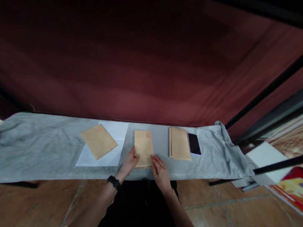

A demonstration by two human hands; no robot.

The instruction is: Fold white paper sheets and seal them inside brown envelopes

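Note:
A brown paper envelope with a faint reddish mark near its top lies in front of me on the cloth-covered table. At its left edge, my left hand grips it, the thumb resting on top. My right hand has its fingers closed at the lower right edge of the same envelope. A white strip shows along the envelope's bottom end. To the left, another brown envelope lies tilted over white paper. A small stack of brown envelopes sits to the right.
Beside the stack lies a dark-screened phone. A rumpled grey cloth covers the long narrow table. Behind it rises a dark red wall. Black metal bars and a white board stand at the right.

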